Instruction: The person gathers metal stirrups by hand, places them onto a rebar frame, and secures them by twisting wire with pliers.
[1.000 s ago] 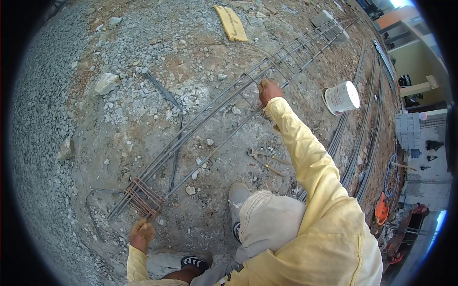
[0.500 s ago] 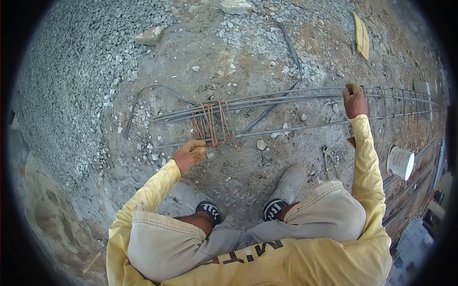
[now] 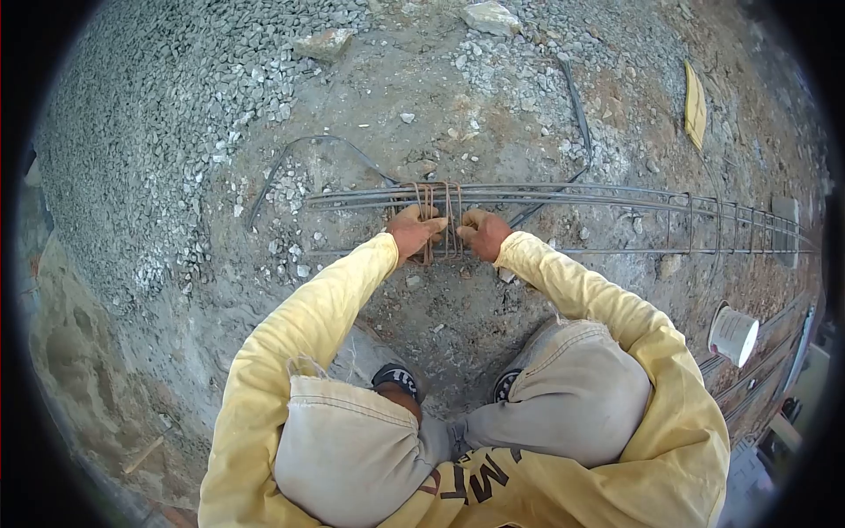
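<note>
A long rebar cage (image 3: 598,198) of grey bars lies across the dirt, running off to the right. Near its left end sits a bunch of rusty brown stirrups (image 3: 437,201) looped around the bars. My left hand (image 3: 414,231) is closed on the stirrups from the left. From the right, my right hand (image 3: 482,232) grips the same bunch. Both hands sit close together, with the stirrups between them. My knees and yellow sleeves fill the lower part of the view.
Grey gravel (image 3: 158,106) covers the ground to the left and top. A loose bent bar (image 3: 576,110) lies behind the cage. A white bucket (image 3: 733,335) stands at the right, a yellow board (image 3: 695,104) at the upper right, and large stones (image 3: 489,16) at the top.
My right hand left the far part of the cage and came in to the stirrups. My left hand rose from the ground onto the same bunch. The view has shifted slightly.
</note>
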Tool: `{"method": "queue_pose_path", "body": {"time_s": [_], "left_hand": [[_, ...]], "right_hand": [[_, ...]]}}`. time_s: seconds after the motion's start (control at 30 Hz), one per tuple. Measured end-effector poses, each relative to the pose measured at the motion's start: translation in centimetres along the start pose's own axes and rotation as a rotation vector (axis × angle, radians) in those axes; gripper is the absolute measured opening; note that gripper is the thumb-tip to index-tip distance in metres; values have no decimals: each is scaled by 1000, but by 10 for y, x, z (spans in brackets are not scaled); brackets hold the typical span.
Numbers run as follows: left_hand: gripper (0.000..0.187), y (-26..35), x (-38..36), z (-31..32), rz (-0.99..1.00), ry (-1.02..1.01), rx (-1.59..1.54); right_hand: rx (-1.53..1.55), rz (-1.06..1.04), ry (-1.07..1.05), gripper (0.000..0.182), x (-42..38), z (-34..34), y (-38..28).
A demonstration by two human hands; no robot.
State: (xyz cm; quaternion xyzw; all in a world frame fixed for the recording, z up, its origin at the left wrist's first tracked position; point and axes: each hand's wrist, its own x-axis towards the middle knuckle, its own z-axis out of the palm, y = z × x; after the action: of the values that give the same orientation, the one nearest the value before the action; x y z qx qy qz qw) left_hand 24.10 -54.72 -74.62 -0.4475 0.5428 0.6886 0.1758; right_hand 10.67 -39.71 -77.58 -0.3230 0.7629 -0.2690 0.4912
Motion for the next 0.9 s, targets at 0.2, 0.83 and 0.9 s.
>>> {"method": "queue_pose_path", "body": {"time_s": [0.2, 0.83, 0.9], "left_hand": [[25, -6, 2, 8, -21, -59, -361], [17, 2, -25, -11, 86, -187, -437], [18, 4, -25, -8, 82, -169, -398]], "right_hand": [[215, 149, -119, 20, -22, -10, -32], [-235, 236, 539, 24, -100, -128, 107], [-293, 256, 583, 24, -105, -149, 137]]}}
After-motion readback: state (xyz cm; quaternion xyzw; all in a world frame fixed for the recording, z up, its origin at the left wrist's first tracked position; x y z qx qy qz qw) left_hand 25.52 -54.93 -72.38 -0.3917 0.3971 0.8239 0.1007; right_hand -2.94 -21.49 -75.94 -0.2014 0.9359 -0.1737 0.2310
